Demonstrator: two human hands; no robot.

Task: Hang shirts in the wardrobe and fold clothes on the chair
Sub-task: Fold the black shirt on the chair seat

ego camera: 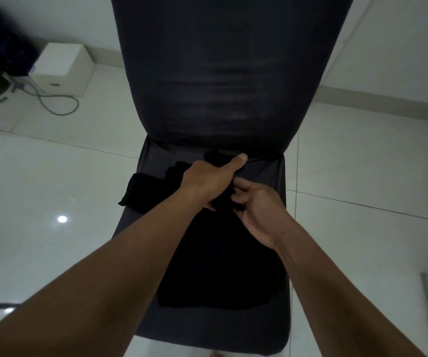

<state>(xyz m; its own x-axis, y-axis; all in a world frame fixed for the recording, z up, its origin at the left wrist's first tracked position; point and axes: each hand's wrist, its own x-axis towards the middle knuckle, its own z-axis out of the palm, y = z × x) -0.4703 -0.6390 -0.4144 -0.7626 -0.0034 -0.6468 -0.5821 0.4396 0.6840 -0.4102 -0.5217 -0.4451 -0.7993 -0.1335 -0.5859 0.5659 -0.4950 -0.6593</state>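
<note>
**Folding on the chair: both hands at the far end of the black garment**

The black garment [215, 266] lies spread along the seat of the chair [272, 171], its near hem close to the seat's near edge and its far end bunched up just short of the backrest [223, 73]. Both hands meet at that far end. The left hand [207, 182] has its fingers curled into the cloth with the thumb stretched out towards the backrest. The right hand [259, 210], touching it on the right, pinches a gather of the same cloth between curled fingers and thumb.

This looks like the folding step, not the hanging one, with a fold being started or tidied at the garment's far end. The next move probably calls for carrying that gripped end towards the near hem, keeping the side edges in line so that the layers stack squarely. Black cloth on a dark seat makes the edges hard to read, so the line of the fold is a guess.

Room is tight. A second folded black piece [140, 191] sits on the left of the seat and overhangs its left edge, and a careless sweep could push it off. The backrest blocks any movement further away, and only a narrow strip of seat shows to the right of the garment. Around the chair is pale tiled floor [53, 176], with a white box [60, 65] and a loop of cable [60, 104] far to the left, well apart.
</note>
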